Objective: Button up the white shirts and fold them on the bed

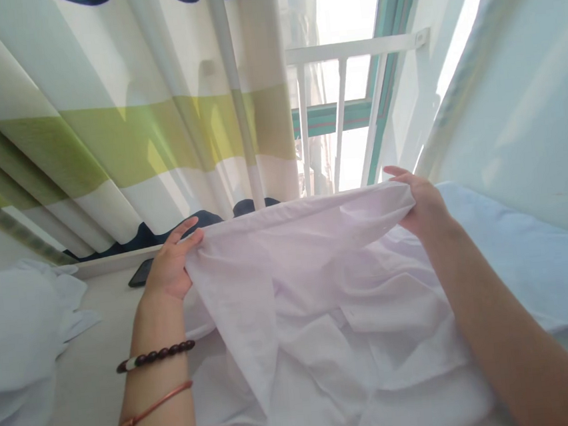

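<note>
A large white cloth, perhaps a sheet, is stretched between my two hands. My left hand is closed on its upper left corner, thumb and fingers pinching the fabric. On the other side my right hand grips the upper right part of the cloth, some of its fingers hidden behind it. The top edge runs nearly straight from hand to hand, slightly higher at the right. Below, the rest of the cloth lies in loose folds toward me. A beaded bracelet and a copper-coloured bangle are on my left forearm.
A dark phone lies just beyond my left wrist. More white fabric is heaped at the left, and a pale blue-white cloth lies at the right. Ahead are a striped curtain, a white railing and a window.
</note>
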`<state>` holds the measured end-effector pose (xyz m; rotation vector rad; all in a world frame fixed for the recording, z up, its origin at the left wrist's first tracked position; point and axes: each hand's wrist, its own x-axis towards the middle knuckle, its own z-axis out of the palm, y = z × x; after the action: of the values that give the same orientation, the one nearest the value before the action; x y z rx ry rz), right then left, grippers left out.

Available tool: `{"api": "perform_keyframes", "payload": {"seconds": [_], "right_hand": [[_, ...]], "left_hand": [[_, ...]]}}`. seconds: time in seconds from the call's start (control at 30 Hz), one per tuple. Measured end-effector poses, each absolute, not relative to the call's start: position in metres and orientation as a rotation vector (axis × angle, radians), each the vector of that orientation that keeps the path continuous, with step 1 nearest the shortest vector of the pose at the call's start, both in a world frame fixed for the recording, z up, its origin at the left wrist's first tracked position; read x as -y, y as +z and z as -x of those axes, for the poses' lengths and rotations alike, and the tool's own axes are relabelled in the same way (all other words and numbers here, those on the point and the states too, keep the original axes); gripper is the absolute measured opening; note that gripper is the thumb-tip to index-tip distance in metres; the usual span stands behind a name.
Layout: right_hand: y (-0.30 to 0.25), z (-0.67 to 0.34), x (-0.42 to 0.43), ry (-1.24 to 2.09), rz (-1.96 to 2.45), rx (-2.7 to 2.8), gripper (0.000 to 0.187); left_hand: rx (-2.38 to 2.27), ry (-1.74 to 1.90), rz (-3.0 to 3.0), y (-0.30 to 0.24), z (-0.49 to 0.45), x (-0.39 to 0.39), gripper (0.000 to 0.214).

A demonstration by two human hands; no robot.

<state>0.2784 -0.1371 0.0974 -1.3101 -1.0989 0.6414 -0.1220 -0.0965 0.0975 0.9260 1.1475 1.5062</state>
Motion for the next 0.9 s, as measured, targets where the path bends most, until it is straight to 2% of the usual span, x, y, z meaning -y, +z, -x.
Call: {"api": "perform_keyframes", "payload": {"seconds": [0.07, 0.23, 0.3, 0.4, 0.43, 0.5, 0.7, 0.9], "right_hand": [[0.101, -0.279, 0.143, 0.737, 1.258, 1.088, 0.053], [0.113, -0.284, 0.159, 0.810, 1.301, 1.262, 0.052], [0.117, -0.284, 0.165, 0.742, 1.481, 1.348, 0.044], [0.122, -0.283, 0.170, 0.586, 1.746, 1.440, 0.019], [0.123, -0.283, 0.171, 0.544, 1.777, 1.449, 0.016], [0.125, -0.281, 0.170, 0.522, 1.723, 1.434, 0.018], [0.125, -0.277, 0.167, 0.735, 1.159, 1.204, 0.023], [0.116, -0.272, 0.154, 0.591, 1.277, 1.117, 0.021]], "left_hand": [[-1.146, 1.491, -0.953, 0.099, 0.127, 0.100, 0.053], [-1.251, 1.195, -1.236, 0.107, 0.144, 0.108, 0.071], [-1.428, 1.128, -1.431, 0.110, 0.146, 0.108, 0.063], [-1.750, 1.091, -1.677, 0.112, 0.142, 0.105, 0.041], [-1.804, 1.086, -1.729, 0.112, 0.140, 0.104, 0.037], [-1.831, 1.154, -1.774, 0.113, 0.136, 0.104, 0.036], [-1.599, 1.488, -1.597, 0.117, 0.128, 0.109, 0.033], [-1.741, 1.653, -1.753, 0.108, 0.120, 0.102, 0.028]]}}
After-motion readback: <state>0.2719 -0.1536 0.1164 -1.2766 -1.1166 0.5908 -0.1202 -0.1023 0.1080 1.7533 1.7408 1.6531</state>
